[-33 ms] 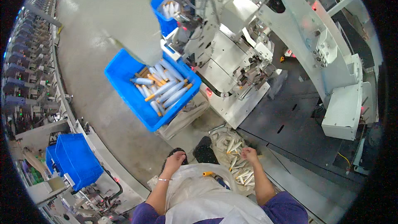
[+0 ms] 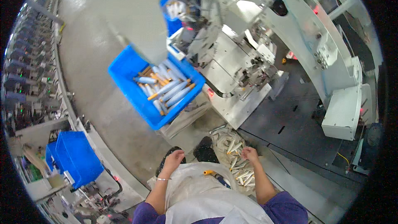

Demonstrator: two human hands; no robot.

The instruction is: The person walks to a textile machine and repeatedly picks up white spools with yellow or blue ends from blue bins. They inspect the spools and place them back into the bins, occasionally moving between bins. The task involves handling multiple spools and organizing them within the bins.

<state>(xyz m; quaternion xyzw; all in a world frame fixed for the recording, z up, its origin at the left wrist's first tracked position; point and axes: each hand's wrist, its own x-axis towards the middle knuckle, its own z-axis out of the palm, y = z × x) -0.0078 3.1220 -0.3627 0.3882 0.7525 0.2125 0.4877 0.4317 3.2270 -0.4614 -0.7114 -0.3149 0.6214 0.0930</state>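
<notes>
My left hand (image 2: 173, 160) is held over the left dark shoe, fingers curled together, with a thin bracelet at its wrist. Any thing between those fingers is too small to make out. To the right, my right hand (image 2: 250, 154) hovers by a pale bag (image 2: 219, 133) of slim white and yellow bobbins (image 2: 236, 148). Its fingers are bent inward as well, and what they may hold cannot be seen. A dark bobbin with an orange end (image 2: 208, 172) lies on the whitish apron (image 2: 199, 191) between my forearms.
Ahead stands a blue bin (image 2: 132, 101) holding several yarn-wound bobbins (image 2: 176, 91). A white winding machine (image 2: 219, 58) with a dark platform (image 2: 286, 112) fills the right side. Another blue bin (image 2: 78, 159) sits at lower left, beside a long row of machine units (image 2: 31, 79).
The surroundings have shifted slightly to the right in the picture, most clearly the blue bin ahead. Both hands stay almost in place.
</notes>
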